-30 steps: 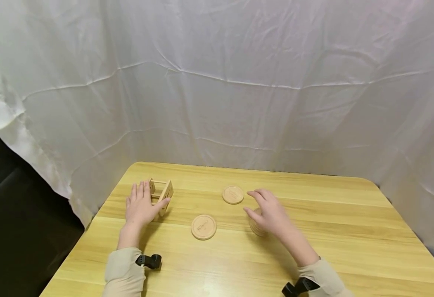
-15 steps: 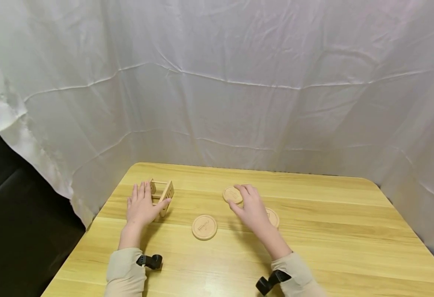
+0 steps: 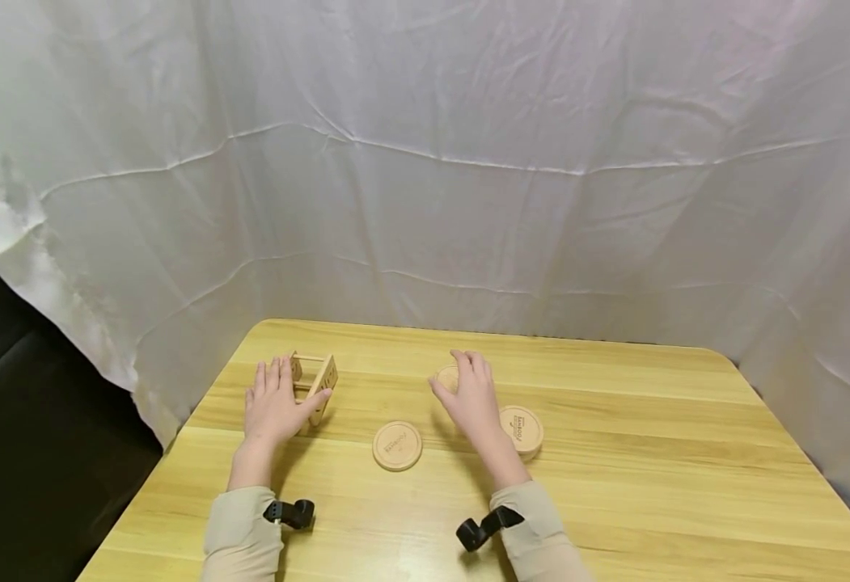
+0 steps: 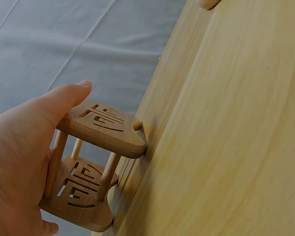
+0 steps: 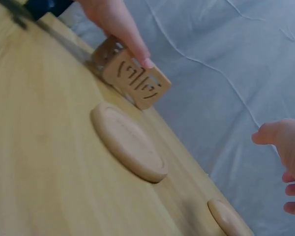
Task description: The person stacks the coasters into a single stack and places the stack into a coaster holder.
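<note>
My left hand (image 3: pixel 273 406) grips a small wooden coaster holder (image 3: pixel 325 384) at the table's left. In the left wrist view the thumb lies over one cut-out side panel of the holder (image 4: pixel 101 123), and the fingers are mostly hidden behind it. My right hand (image 3: pixel 471 400) hovers with thumb and fingers spread over a round wooden coaster (image 3: pixel 447 377), partly covering it. The right wrist view shows a gap between that hand (image 5: pixel 290 157) and the coaster (image 5: pixel 228 219). Another coaster (image 3: pixel 397 446) lies flat between the hands.
More coasters, apparently stacked (image 3: pixel 522 431), sit just right of my right wrist. The wooden table (image 3: pixel 650 453) ends at a pale hanging curtain (image 3: pixel 468 202) behind and at the sides. Dark fabric (image 3: pixel 31 428) shows beyond the left edge.
My right hand has moved left from above the stacked coasters to the far coaster, uncovering the stack. The left hand and the holder have stayed in place.
</note>
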